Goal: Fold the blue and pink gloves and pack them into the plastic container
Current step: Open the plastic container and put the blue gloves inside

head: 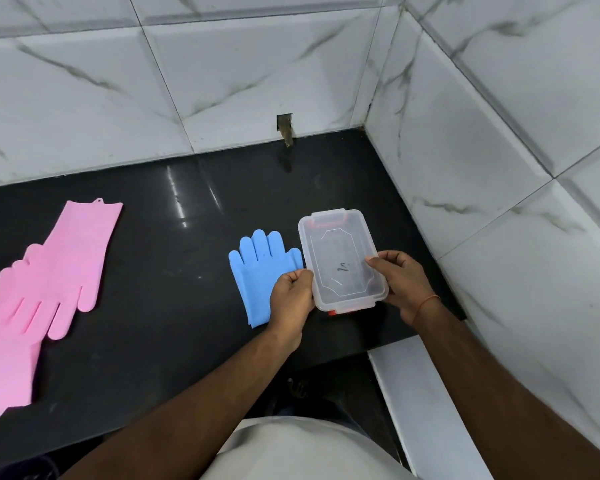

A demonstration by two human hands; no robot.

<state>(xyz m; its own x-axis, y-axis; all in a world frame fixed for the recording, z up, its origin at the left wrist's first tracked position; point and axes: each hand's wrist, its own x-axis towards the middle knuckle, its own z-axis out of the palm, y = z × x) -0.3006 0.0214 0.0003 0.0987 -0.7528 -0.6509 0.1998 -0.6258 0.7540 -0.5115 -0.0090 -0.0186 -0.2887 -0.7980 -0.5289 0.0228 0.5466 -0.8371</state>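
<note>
With our left hand point(291, 292) and right hand point(400, 280) gripping the lidded plastic container point(342, 259), we risk dragging the blue gloves point(262, 271) touching its side.

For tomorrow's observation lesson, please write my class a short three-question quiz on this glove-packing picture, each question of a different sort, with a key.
1. True or false: the lid is on the plastic container.
2. Multiple choice: the blue gloves lie
A. inside the container
B. on the black counter, to the left of the container
C. on top of the pink gloves
3. Fill in: the left hand and the right hand both grip the ____.

Key: 1 true; 2 B; 3 container
</note>
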